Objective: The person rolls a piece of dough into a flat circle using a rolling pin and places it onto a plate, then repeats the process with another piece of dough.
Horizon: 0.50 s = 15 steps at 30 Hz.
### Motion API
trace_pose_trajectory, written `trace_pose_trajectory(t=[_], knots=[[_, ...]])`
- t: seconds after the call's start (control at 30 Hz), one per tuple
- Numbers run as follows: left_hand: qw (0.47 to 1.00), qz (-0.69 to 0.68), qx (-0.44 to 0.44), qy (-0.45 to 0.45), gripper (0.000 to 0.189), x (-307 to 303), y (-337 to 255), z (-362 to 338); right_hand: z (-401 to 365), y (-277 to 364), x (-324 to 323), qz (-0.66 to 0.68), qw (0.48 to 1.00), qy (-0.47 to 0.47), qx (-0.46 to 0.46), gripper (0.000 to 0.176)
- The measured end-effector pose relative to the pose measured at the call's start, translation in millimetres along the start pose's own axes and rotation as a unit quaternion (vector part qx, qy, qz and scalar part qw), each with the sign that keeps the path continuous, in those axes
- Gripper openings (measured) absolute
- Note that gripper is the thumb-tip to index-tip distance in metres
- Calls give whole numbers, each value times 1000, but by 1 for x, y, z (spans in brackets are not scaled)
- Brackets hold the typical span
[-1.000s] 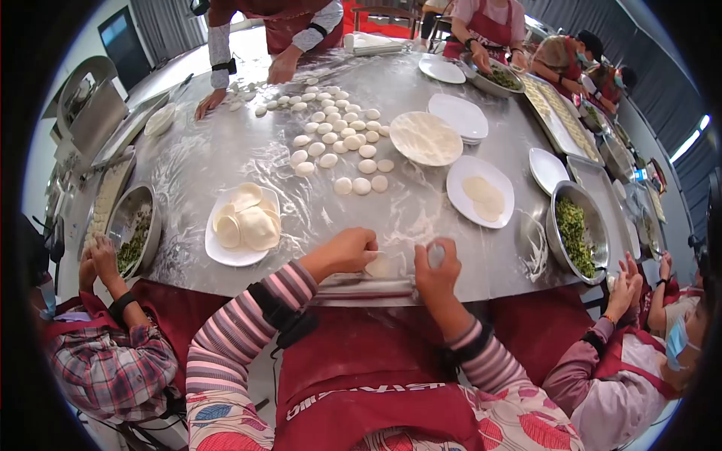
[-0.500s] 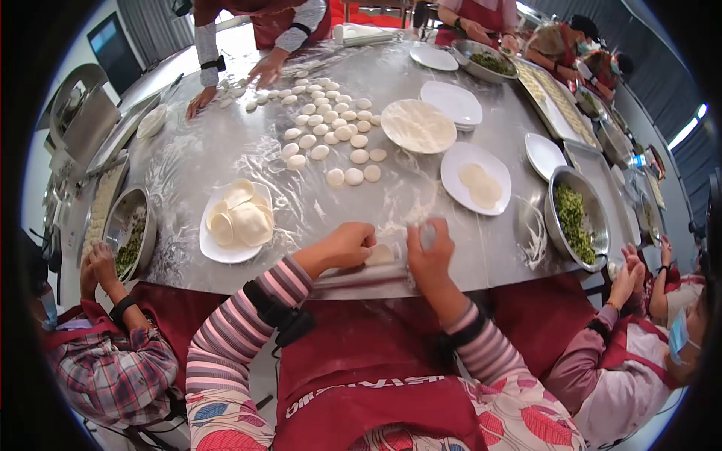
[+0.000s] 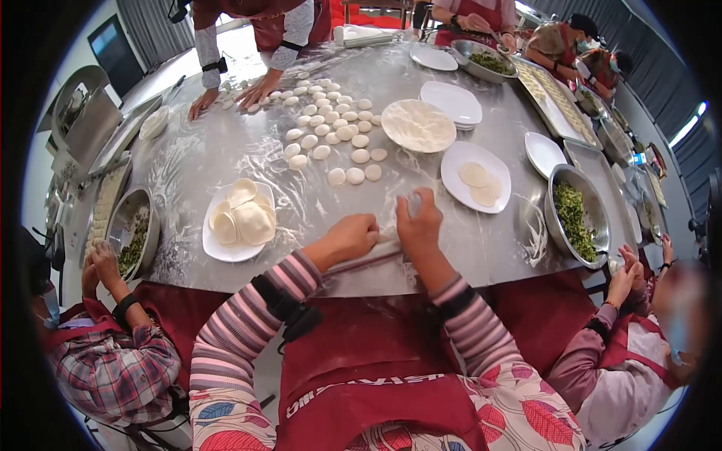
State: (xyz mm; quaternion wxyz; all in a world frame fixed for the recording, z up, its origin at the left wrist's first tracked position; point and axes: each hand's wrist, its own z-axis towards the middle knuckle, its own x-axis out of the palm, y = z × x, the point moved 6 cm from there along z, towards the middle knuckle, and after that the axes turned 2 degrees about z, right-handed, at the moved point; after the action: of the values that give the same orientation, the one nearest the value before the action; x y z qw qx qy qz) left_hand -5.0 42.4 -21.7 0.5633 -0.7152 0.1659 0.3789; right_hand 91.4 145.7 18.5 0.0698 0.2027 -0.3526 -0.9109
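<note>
Both hands had advanced up the floured table [image 3: 226, 150] since the earlier frame and drawn close together. The left hand [image 3: 350, 237] pinched the dough disc [image 3: 389, 232] at its rim, and the right hand [image 3: 420, 222] bore on the rolling pin [image 3: 361, 263], grip not discernible. Disc judged light, soft, tear-prone; handle by the edge. Plate [image 3: 218, 252] held rolled wrappers [image 3: 248, 222], steel bowl [image 3: 548, 214] chopped greens [image 3: 573, 218].

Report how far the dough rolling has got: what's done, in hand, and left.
Done: flat wrappers piled on the left plate, a few more on the right plate. In hand: the left hand and right hand bear on a rolling pin at the table edge. Left: many small dough rounds lie unrolled mid-table.
</note>
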Motion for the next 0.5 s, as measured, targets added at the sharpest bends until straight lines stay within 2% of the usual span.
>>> trace_pose_trajectory(t=[0.1,0.17,0.2,0.27,0.3,0.33,0.43,0.47,0.5], knots=[[1000,18,22,-3,18,0,-1,8,-6,-3,-4,-3,1000,0,4,23],[997,-23,-37,57,16,-2,-5,-5,-34,0,-30,8,1000,11,26,23],[998,-24,-38,55,16,-1,-3,-8,-41,0,-38,20,998,17,54,23],[985,-117,-114,54,17,7,8,-16,-38,4,-39,22,999,12,42,23],[998,-42,-48,21,16,6,2,-16,-41,5,-42,20,999,7,36,23],[998,-40,-47,32,16,12,0,-15,-30,6,-33,-3,1000,-3,18,23],[998,-4,13,-63,16,6,-5,3,-10,0,-10,-9,1000,-20,-8,23],[998,-2,15,-64,16,6,-1,4,-10,-2,-8,-11,1000,-13,-1,23],[1000,-16,-6,-5,15,6,-4,6,-6,-2,-6,-13,1000,-6,2,23]])
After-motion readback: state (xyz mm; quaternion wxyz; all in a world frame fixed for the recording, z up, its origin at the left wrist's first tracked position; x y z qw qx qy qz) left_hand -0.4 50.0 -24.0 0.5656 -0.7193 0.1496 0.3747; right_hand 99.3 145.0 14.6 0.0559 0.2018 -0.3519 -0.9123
